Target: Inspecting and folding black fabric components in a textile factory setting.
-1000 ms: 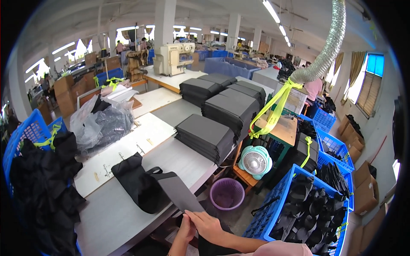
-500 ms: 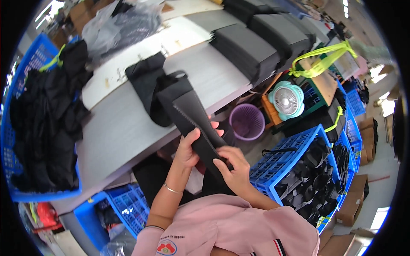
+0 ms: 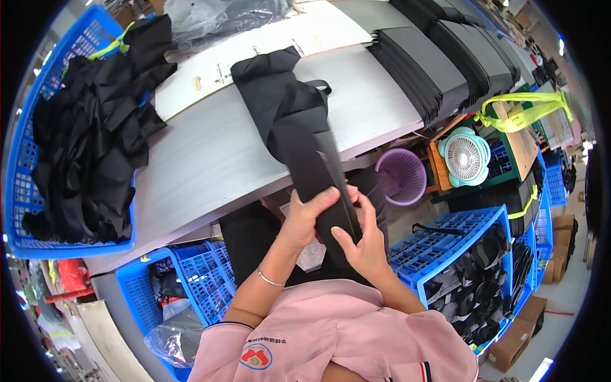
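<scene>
A long black fabric piece (image 3: 305, 143), like a wide padded strap with a small loop, runs from the grey table (image 3: 197, 153) down over its edge toward my lap. My left hand (image 3: 307, 216) closes around its near part, thumb on top. On the other side my right hand (image 3: 361, 239) grips the near end, its thumb and fingers pressing the folded edge. The far end of the fabric lies spread on the table, next to a white board (image 3: 223, 70). Fingers beneath the fabric are partly hidden.
To the left stands a blue crate (image 3: 70, 248) heaped with black fabric. Stacked dark sheets (image 3: 407, 73) line the table's far right. Right of my lap are a purple basket (image 3: 401, 178), a small teal fan (image 3: 466, 156) and a blue crate (image 3: 439, 245) of black straps.
My hands and the fabric have come closer to my body. The piece has turned, hiding its lighter stitched side, and its far end lies more stretched out. The whole view has shifted.
</scene>
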